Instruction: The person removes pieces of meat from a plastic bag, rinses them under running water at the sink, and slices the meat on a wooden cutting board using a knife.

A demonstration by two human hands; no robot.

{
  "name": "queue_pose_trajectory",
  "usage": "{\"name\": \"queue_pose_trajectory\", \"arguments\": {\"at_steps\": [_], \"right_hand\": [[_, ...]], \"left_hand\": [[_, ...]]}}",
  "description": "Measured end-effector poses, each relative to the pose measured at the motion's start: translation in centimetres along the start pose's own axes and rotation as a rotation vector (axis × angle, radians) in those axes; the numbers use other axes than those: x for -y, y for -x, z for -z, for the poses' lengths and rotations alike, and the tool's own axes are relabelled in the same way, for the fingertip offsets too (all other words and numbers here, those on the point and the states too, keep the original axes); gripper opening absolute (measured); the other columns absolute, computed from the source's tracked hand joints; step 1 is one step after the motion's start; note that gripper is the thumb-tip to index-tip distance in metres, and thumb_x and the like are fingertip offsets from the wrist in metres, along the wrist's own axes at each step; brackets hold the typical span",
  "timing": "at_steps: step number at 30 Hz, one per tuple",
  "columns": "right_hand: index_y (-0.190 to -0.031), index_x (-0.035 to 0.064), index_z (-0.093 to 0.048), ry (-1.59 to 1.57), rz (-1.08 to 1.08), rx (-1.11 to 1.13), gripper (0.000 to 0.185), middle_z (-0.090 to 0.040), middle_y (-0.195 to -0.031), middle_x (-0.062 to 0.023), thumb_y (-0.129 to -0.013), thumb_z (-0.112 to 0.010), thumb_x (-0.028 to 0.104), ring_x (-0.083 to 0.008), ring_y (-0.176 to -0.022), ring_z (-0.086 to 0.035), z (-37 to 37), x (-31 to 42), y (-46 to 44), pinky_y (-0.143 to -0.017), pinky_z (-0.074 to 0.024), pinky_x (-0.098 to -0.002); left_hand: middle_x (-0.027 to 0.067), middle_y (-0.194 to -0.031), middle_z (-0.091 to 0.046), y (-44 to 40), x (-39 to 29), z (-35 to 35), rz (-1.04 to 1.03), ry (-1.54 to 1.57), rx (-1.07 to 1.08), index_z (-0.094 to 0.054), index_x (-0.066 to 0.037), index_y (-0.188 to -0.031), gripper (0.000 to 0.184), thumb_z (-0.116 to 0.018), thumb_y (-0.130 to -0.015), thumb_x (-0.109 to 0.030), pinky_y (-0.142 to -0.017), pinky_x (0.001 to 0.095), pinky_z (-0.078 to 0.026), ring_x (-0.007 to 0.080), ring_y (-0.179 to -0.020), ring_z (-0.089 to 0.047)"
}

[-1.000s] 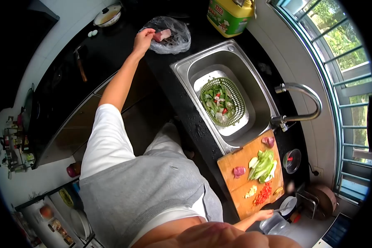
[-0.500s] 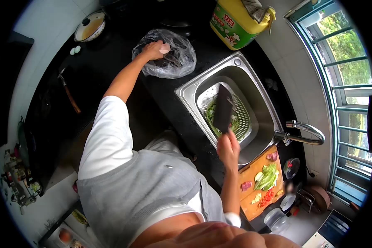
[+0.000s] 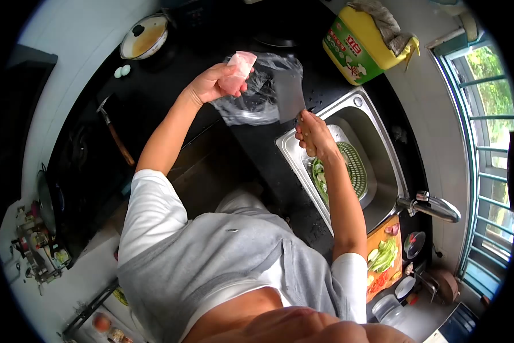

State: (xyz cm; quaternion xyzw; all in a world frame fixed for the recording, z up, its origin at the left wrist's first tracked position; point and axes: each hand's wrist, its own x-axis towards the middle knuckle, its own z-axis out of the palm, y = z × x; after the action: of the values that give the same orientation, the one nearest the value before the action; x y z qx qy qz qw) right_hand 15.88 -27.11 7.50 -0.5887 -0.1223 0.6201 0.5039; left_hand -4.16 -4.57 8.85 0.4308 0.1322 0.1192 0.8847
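Note:
My left hand (image 3: 214,83) is closed round a piece of raw meat (image 3: 237,72), pink with a pale side, lifted at the left edge of a clear plastic bag (image 3: 248,108) on the black counter. My right hand (image 3: 315,136) grips the handle of a cleaver (image 3: 289,94), whose broad grey blade points away from me over the right part of the bag. Beneath my right wrist, a green basket (image 3: 354,168) of leaves sits in the steel sink (image 3: 385,171), partly hidden by my forearm.
A wooden board (image 3: 395,273) with cut vegetables lies right of my right forearm, below the tap (image 3: 437,207). Behind the sink stands a yellow jug (image 3: 360,46). Further left are a lidded pot (image 3: 145,38), two eggs (image 3: 122,71) and a wooden-handled tool (image 3: 117,134).
My left hand has raised the meat out of the bag. My right hand has come up from beside the board, past the sink, with the cleaver, to the bag.

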Motion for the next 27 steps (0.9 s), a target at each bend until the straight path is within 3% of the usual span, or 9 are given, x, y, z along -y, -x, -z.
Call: {"name": "queue_pose_trajectory", "arguments": {"at_steps": [2, 3, 8, 9, 10, 12, 18, 22, 27], "right_hand": [[-0.103, 0.0064, -0.055, 0.435, 0.052, -0.081, 0.030, -0.048, -0.067, -0.0012, -0.090, -0.049, 0.033, -0.0099, -0.054, -0.045, -0.8, 0.1, 0.6, -0.045, -0.0391, -0.0258], [-0.107, 0.0064, -0.057, 0.624, 0.165, -0.110, 0.032, -0.050, -0.068, -0.0020, -0.089, -0.049, 0.032, -0.0104, -0.054, -0.046, -0.9, -0.7, 0.8, -0.046, -0.0391, -0.0259], [-0.101, 0.0101, -0.055, 0.187, 0.168, 0.047, 0.032, -0.048, -0.068, -0.0001, -0.089, -0.046, 0.038, -0.0091, -0.058, -0.045, -0.2, -1.6, 9.1, -0.048, -0.0402, -0.0232], [-0.108, 0.0076, -0.054, 0.264, 0.330, -0.075, 0.039, -0.050, -0.071, -0.0019, -0.090, -0.046, 0.041, -0.0085, -0.063, -0.048, 0.2, -3.4, 10.0, -0.050, -0.0425, -0.0225], [-0.111, 0.0058, -0.053, 0.372, 0.578, -0.184, 0.040, -0.051, -0.072, -0.0029, -0.090, -0.046, 0.040, -0.0101, -0.064, -0.050, 1.2, -6.7, 9.1, -0.052, -0.0445, -0.0229], [-0.111, 0.0043, -0.051, 0.134, 0.286, -0.062, 0.035, -0.050, -0.071, -0.0010, -0.091, -0.046, 0.033, -0.0070, -0.061, -0.047, 2.7, -7.1, 14.2, -0.052, -0.0432, -0.0216], [-0.122, 0.0062, -0.050, 0.084, 0.280, -0.605, 0.040, -0.054, -0.074, 0.0001, -0.089, -0.051, 0.028, -0.0072, -0.065, -0.050, 8.3, -18.0, 28.6, -0.051, -0.0430, -0.0224], [-0.115, 0.0034, -0.054, -0.099, 0.057, -0.845, 0.036, -0.053, -0.073, 0.0008, -0.089, -0.052, 0.028, -0.0067, -0.064, -0.049, 12.0, -24.2, 37.4, -0.055, -0.0413, -0.0199], [-0.106, 0.0029, -0.055, -0.021, 0.001, -0.916, 0.031, -0.052, -0.068, -0.0018, -0.089, -0.051, 0.029, -0.0094, -0.061, -0.049, 14.4, -27.3, 41.4, -0.056, -0.0409, -0.0243]], "left_hand": [[0.0133, -0.090, -0.060, -0.1, -0.1, -0.9, 0.014, 0.028, -0.045, -0.050, 0.004, -0.109, 0.043, -0.063, -0.081, -0.026, -0.058, 0.0289, -0.054, 0.0206, -0.077, -0.063], [0.0152, -0.092, -0.058, -0.2, 0.1, -0.7, -0.004, 0.011, -0.090, -0.041, 0.007, -0.118, 0.052, -0.060, -0.082, -0.027, -0.059, 0.0305, -0.055, 0.0217, -0.074, -0.061], [0.0168, -0.110, -0.046, -0.9, 0.2, 0.2, 0.033, 0.269, -0.060, -0.027, -0.004, -0.133, 0.060, -0.057, -0.083, -0.020, -0.067, 0.0300, -0.045, 0.0228, -0.087, -0.049], [0.0169, -0.112, -0.044, -1.0, 0.4, -0.9, 0.011, 0.233, 0.006, -0.025, -0.006, -0.135, 0.061, -0.055, -0.084, -0.018, -0.069, 0.0302, -0.045, 0.0235, -0.090, -0.047], [0.0176, -0.112, -0.046, -1.9, 0.9, -0.3, 0.065, 0.334, 0.124, -0.026, -0.006, -0.134, 0.061, -0.056, -0.083, -0.021, -0.082, 0.0401, -0.046, 0.0274, -0.089, -0.051], [0.0182, -0.116, -0.045, -2.2, 2.1, -2.4, 0.048, 0.292, 0.164, -0.026, -0.006, -0.134, 0.060, -0.055, -0.084, -0.020, -0.081, 0.0394, -0.048, 0.0294, -0.092, -0.051], [0.0201, -0.127, -0.041, -3.5, 10.8, -9.8, 0.229, 0.385, 0.363, -0.027, -0.009, -0.135, 0.060, -0.057, -0.084, -0.023, -0.073, 0.0356, -0.045, 0.0280, -0.094, -0.050], [0.0200, -0.124, -0.041, -2.1, 17.9, -21.7, 0.510, 0.405, 0.364, -0.021, -0.008, -0.137, 0.060, -0.050, -0.088, -0.027, -0.081, 0.0465, -0.050, 0.0325, -0.100, -0.050], [0.0108, -0.114, -0.046, 1.1, 27.9, -33.5, 0.619, 0.107, 0.364, -0.030, -0.007, -0.134, 0.054, -0.050, -0.088, -0.027, -0.073, 0.0385, -0.053, 0.0198, -0.088, -0.055]]}}
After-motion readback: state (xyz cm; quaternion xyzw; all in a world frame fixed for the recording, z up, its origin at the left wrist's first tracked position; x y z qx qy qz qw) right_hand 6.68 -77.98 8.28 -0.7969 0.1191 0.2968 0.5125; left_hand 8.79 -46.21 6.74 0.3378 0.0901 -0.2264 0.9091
